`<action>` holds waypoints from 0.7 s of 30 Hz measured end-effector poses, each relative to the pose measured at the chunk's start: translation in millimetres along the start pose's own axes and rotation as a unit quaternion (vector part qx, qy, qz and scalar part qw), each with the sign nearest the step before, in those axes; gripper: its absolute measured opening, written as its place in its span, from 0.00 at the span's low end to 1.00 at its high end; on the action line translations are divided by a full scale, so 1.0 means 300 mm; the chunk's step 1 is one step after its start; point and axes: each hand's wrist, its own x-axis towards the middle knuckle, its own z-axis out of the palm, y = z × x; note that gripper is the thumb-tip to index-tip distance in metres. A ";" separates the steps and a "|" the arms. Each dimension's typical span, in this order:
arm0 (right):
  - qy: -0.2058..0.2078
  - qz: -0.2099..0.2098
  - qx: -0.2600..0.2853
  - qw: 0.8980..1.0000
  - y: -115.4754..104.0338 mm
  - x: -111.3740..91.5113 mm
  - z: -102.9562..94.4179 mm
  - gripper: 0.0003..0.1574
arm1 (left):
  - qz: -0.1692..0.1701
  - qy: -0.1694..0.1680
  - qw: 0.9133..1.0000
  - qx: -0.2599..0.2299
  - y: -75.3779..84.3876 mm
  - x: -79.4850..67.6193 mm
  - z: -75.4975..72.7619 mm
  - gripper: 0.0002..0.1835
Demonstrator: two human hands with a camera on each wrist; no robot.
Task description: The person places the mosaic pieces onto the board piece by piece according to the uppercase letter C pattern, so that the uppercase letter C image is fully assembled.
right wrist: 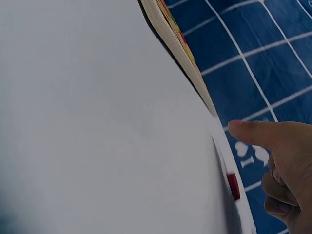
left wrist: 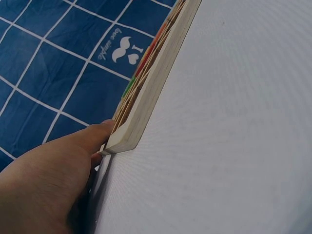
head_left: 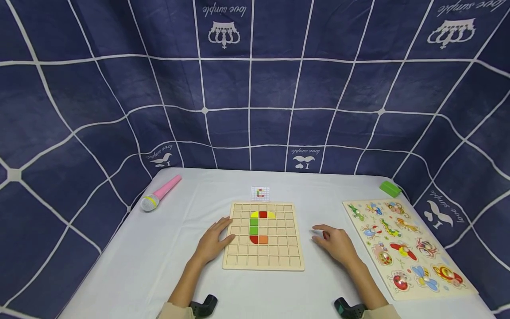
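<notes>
A wooden grid board (head_left: 279,261) lies on the white table. Colored pieces form a C shape on it: yellow rounded corners, a red square (head_left: 263,214), two green squares (head_left: 253,230), a red rounded corner (head_left: 253,239) and an orange square (head_left: 263,239). My left hand (head_left: 213,241) rests its fingers and thumb along the board's left edge. To the right of the board hovers my right hand (head_left: 336,243), thumb and index finger apart. A small red piece (right wrist: 234,186) is on the table by that hand, partly hidden by its fingers in the head view.
Behind the board lies a small pattern card (head_left: 260,193) with a similar C. A pink microphone (head_left: 161,192) is at the left. On the right are an insect puzzle board (head_left: 402,248) and a green block (head_left: 390,188). Dark blue gridded cloth (head_left: 275,84) hangs around the table.
</notes>
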 end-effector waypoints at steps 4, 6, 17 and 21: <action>0.027 -0.002 -0.017 0.999 0.061 -0.017 -0.026 0.17 | 0.000 -0.002 1.000 -0.001 -0.004 0.000 0.002 0.30; 0.034 -0.001 -0.027 0.999 0.082 -0.022 -0.033 0.17 | 0.000 -0.002 1.000 -0.003 -0.005 0.000 0.002 0.30; 0.031 0.002 -0.028 0.999 0.115 -0.019 -0.029 0.16 | -0.001 -0.001 1.000 -0.006 -0.006 -0.002 0.006 0.30; 0.027 0.001 -0.028 0.999 0.117 -0.008 -0.028 0.16 | -0.004 -0.001 1.000 0.000 -0.003 -0.002 0.005 0.30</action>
